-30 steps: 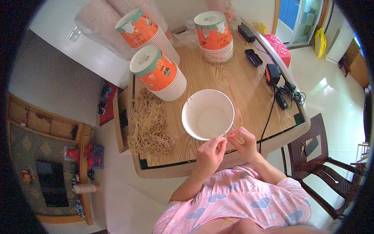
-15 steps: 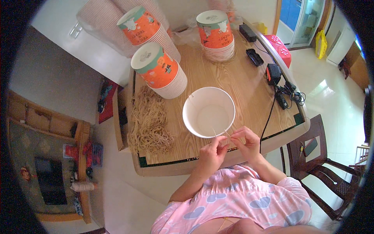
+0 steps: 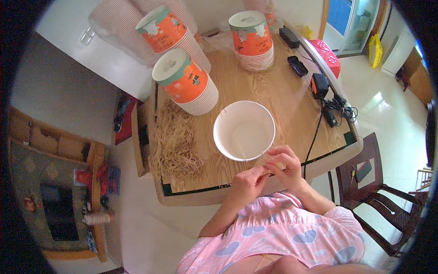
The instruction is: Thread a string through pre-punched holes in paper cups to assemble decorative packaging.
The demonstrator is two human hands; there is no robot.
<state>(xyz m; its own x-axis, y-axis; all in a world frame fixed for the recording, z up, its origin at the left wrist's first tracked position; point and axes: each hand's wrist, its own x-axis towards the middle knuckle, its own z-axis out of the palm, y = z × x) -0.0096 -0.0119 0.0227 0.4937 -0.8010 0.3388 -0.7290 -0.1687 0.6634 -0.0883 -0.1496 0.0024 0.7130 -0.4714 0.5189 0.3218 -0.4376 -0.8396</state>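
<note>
A white paper tub (image 3: 264, 116) stands mouth up on the wooden table, just beyond my hands. Thin twine (image 3: 245, 158) runs over its near rim toward my fingers, and a small bit of twine also shows at the far left rim. My left hand (image 3: 248, 183) is closed in a pinch on the twine, at the table's near edge. Close beside it, fingertips almost touching, my right hand (image 3: 287, 170) pinches the twine too. The exact grip is partly hidden by the fingers. To the left lies a loose heap of brown twine strands (image 3: 175, 146).
Stacks of orange and green printed paper tubs (image 3: 185, 86) stand upside down at the back left, with another stack (image 3: 251, 41) at the back. A black adapter (image 3: 320, 84) and cables (image 3: 340, 107) lie along the right edge. A dark wooden chair (image 3: 365, 178) stands at right.
My hands have come closer together and turned slightly, the left shifting down a little. The loose twine ends above my fingers have been drawn in toward them. The tub has stayed in place.
</note>
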